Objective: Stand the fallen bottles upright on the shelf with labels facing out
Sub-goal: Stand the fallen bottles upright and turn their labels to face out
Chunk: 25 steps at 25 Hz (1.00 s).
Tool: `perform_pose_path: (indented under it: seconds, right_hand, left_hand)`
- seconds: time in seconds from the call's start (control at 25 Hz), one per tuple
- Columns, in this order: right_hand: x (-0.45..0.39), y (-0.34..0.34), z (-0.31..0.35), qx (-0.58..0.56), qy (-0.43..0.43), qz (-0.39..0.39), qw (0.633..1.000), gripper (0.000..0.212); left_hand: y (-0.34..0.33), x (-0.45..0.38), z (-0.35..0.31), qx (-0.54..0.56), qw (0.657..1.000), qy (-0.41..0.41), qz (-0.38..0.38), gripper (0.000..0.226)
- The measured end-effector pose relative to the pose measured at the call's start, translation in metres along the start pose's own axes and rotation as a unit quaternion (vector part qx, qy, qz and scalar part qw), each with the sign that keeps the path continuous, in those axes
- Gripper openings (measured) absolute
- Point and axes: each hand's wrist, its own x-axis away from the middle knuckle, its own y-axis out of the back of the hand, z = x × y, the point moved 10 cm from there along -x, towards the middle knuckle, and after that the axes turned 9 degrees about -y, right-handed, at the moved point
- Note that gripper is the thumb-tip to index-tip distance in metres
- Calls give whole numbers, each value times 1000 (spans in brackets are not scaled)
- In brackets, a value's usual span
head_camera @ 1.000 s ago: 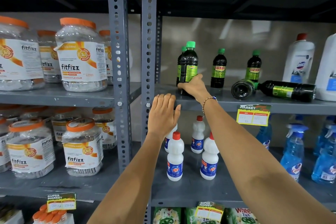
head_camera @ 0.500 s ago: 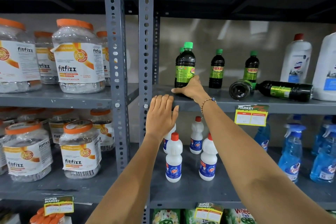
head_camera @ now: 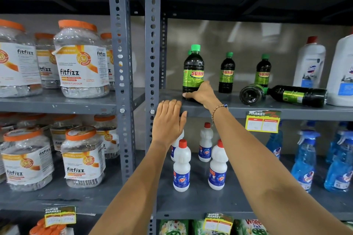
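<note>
A dark Sunny bottle (head_camera: 193, 70) with a green cap stands upright at the left of the grey shelf (head_camera: 210, 108), its label facing out. My right hand (head_camera: 202, 95) grips its base, thumb on the left and fingers on the right. Another bottle stands right behind it, mostly hidden. Two more Sunny bottles (head_camera: 227, 72) (head_camera: 263, 71) stand upright further back. Two bottles lie fallen to the right: one (head_camera: 251, 94) with its bottom towards me, one (head_camera: 298, 96) on its side with its cap pointing left. My left hand (head_camera: 169, 120) hovers open at the shelf's front edge, holding nothing.
Large white bottles (head_camera: 309, 63) stand at the shelf's right end, touching the fallen one. A steel post (head_camera: 152, 44) bounds the left. A price tag (head_camera: 262, 121) hangs on the edge. Below are small white bottles (head_camera: 181, 166) and blue sprays (head_camera: 305, 160). Fitfizz jars (head_camera: 82, 59) fill the left bay.
My right hand slid from the bottle's body down to its base. The bottle went from tilted to upright, and its Sunny label now faces out more. My left hand stayed put.
</note>
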Motion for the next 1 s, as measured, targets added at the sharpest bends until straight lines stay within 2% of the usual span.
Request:
perform_pose_path:
  seconds: [0.08, 0.2, 0.4, 0.88, 1.0]
  right_hand:
    - [2, -1, 2, 11, 4, 4, 1000, 80]
    - [2, -2, 1, -4, -6, 15, 1000, 70]
    - [5, 5, 3, 23, 17, -28, 999, 81]
    - [10, 7, 7, 66, 24, -41, 997, 86]
    - [9, 7, 4, 43, 16, -27, 999, 84]
  left_hand:
    - [0, -1, 1, 0, 1000, 1, 0, 40]
    - [0, -1, 2, 1, 1000, 0, 0, 39]
    - [0, -1, 2, 2, 1000, 2, -1, 40]
    - [1, -2, 0, 4, 1000, 2, 9, 42]
    - [1, -2, 2, 5, 1000, 1, 15, 41]
